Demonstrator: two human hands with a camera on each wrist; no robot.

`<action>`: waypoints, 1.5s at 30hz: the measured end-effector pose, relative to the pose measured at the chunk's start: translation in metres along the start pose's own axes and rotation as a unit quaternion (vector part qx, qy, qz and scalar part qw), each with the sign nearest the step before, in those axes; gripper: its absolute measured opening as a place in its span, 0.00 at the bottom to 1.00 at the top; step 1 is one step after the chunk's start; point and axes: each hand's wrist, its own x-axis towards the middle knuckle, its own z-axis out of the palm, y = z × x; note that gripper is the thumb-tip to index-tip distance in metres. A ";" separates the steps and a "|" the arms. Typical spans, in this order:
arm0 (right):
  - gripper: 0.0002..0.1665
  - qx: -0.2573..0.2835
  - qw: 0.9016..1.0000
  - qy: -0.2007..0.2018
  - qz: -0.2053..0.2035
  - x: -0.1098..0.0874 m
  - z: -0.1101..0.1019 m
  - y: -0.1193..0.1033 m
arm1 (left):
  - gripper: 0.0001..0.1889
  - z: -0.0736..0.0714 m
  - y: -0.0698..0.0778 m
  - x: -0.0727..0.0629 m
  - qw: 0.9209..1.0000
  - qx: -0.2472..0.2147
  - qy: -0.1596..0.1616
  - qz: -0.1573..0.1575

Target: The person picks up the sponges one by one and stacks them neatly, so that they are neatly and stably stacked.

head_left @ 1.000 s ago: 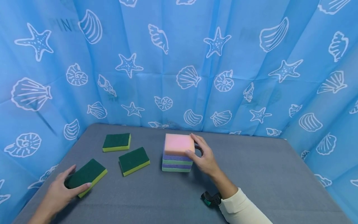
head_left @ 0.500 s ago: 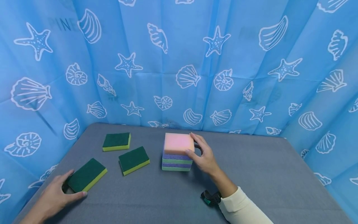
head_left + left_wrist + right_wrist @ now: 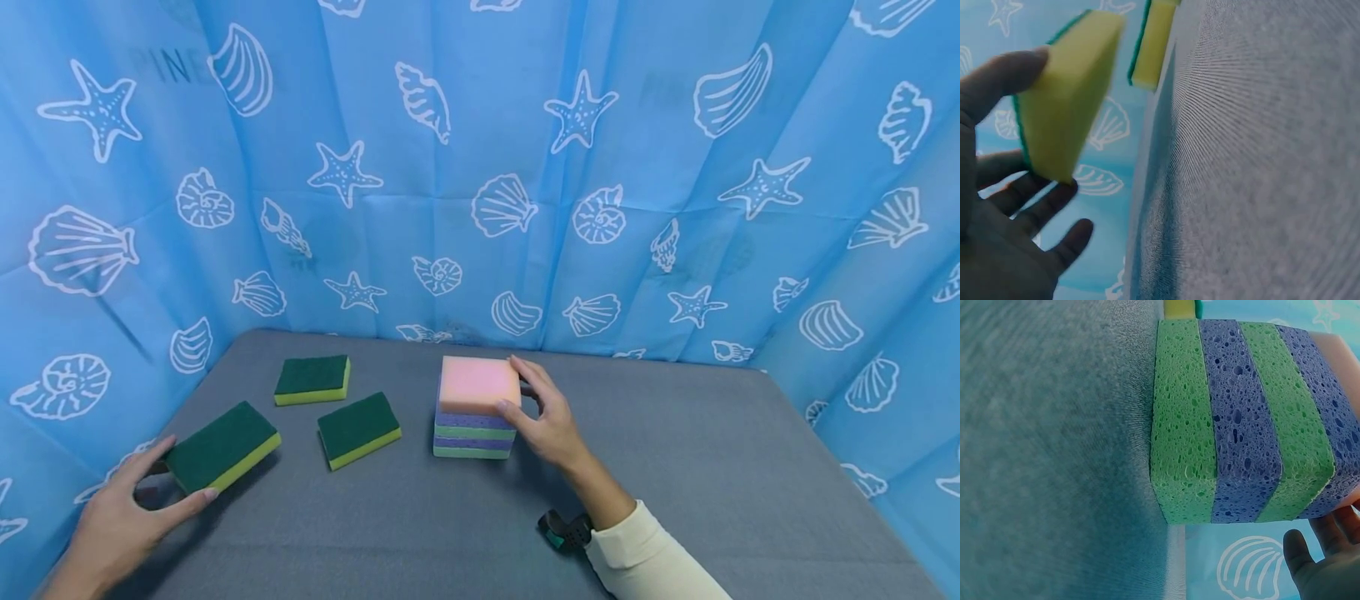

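Note:
My left hand (image 3: 120, 517) pinches a scrub sponge (image 3: 223, 448), dark green on top and yellow below, between thumb and fingertips at its near-left end. The left wrist view shows this sponge (image 3: 1072, 94) raised off the table, its yellow underside visible. My right hand (image 3: 551, 427) grips the right side of a pink sponge (image 3: 480, 383), thumb at the front corner and fingers toward the back. That pink sponge tops a stack of alternating purple and green sponges (image 3: 474, 437). Porous sides of the green (image 3: 1182, 419) and purple sponges (image 3: 1238, 419) fill the right wrist view.
Two more green-and-yellow scrub sponges lie at the left: one scrub sponge (image 3: 312, 379) farther back, another scrub sponge (image 3: 360, 429) nearer the stack. Grey cloth covers the table (image 3: 675, 467). A blue curtain (image 3: 465, 167) with white shells and starfish hangs behind and beside it.
My left hand first loosens round its scrub sponge, then lifts it, shifting slightly left and away from me. The right hand stays on the pink sponge, and the stack has not moved.

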 end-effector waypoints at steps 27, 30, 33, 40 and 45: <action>0.35 0.000 1.000 0.004 -0.004 -0.001 0.000 -0.001 | 0.47 -0.007 0.059 -0.036 0.973 -0.152 0.127 0.117; 0.35 0.002 1.000 0.003 -0.005 -0.001 -0.001 -0.001 | 0.46 -0.006 0.064 -0.037 0.968 -0.164 0.136 0.131; 0.35 0.002 1.000 0.003 -0.002 0.000 -0.001 -0.002 | 0.46 -0.005 0.069 -0.037 0.966 -0.165 0.141 0.138; 0.35 0.003 1.000 0.007 -0.005 0.000 -0.001 -0.001 | 0.44 -0.007 0.085 -0.033 0.953 -0.177 0.145 0.198; 0.35 0.000 1.000 0.003 -0.008 0.000 -0.001 -0.002 | 0.44 -0.006 0.097 -0.032 0.946 -0.183 0.133 0.233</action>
